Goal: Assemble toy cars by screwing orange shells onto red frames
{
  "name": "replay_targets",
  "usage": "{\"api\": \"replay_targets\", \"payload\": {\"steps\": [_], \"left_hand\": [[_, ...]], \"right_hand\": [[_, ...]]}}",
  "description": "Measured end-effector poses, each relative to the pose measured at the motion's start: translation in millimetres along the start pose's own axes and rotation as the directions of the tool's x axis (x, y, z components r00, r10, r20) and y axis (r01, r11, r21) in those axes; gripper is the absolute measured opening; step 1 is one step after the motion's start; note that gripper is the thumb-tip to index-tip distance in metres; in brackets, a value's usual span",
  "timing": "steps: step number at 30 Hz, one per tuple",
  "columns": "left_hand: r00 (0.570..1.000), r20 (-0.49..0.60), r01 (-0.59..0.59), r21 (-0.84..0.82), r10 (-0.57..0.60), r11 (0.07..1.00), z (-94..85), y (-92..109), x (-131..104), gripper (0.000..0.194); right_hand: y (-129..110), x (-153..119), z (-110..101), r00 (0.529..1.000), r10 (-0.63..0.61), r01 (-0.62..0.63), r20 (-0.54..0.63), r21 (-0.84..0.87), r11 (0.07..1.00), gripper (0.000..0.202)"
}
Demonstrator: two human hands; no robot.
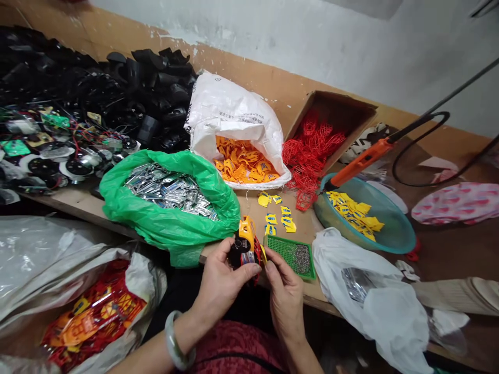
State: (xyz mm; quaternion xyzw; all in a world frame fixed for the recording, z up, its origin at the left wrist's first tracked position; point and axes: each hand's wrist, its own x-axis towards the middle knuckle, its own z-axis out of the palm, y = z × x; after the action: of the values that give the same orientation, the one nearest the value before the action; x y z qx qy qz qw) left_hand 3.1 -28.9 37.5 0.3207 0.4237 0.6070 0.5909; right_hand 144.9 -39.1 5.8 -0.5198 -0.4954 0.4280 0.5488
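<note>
My left hand [226, 275] is wrapped round a small orange, black and red assembly [246, 241], held upright over the table's front edge. The fingers of my right hand [284, 285] pinch a small yellow piece [263, 254] against the assembly's right side. Just beyond, several yellow and blue pieces [287, 223] lie on the brown table. A green tray [280, 249] with a heap of small screws [302, 258] is beside my right hand. My fingers hide part of the assembly.
A green bag [171, 223] of shiny strips, a white sack [237, 106] of orange parts, red frames [312, 150] by a box, and a teal bowl [399, 228] surround the work spot. An orange screwdriver [360, 163] hangs above the bowl. Black parts [148, 93] are piled left.
</note>
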Motion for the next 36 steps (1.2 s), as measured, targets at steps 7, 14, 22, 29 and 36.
{"api": "replay_targets", "payload": {"steps": [7, 14, 22, 29, 36], "left_hand": [[1.0, 0.004, -0.024, 0.097, 0.023, 0.995, 2.1, -0.8, 3.2, 0.025], [0.997, -0.015, -0.071, 0.206, 0.076, 0.976, 3.0, -2.8, 5.4, 0.022], [0.991, -0.036, -0.112, 0.324, 0.131, 0.939, 0.7, -9.3, 7.3, 0.024], [0.996, 0.019, -0.089, 0.143, 0.087, 0.986, -0.2, -6.5, 4.5, 0.023], [0.997, 0.016, -0.074, 0.182, 0.073, 0.98, -1.7, -7.8, 8.1, 0.024]], "right_hand": [[15.3, 0.4, 2.4, 0.995, 0.091, -0.089, -0.043, 0.047, 0.995, 0.036], [19.0, 1.2, 5.1, 0.991, 0.119, -0.114, -0.056, 0.095, 0.989, 0.04], [16.7, -0.2, 6.6, 0.996, 0.09, -0.087, -0.029, 0.074, 0.993, 0.034], [1.3, -1.5, 7.9, 0.995, -0.104, 0.103, -0.004, -0.115, 0.988, 0.027], [9.5, -1.4, 7.3, 1.0, -0.005, 0.004, -0.025, -0.038, 0.999, 0.03]]}}
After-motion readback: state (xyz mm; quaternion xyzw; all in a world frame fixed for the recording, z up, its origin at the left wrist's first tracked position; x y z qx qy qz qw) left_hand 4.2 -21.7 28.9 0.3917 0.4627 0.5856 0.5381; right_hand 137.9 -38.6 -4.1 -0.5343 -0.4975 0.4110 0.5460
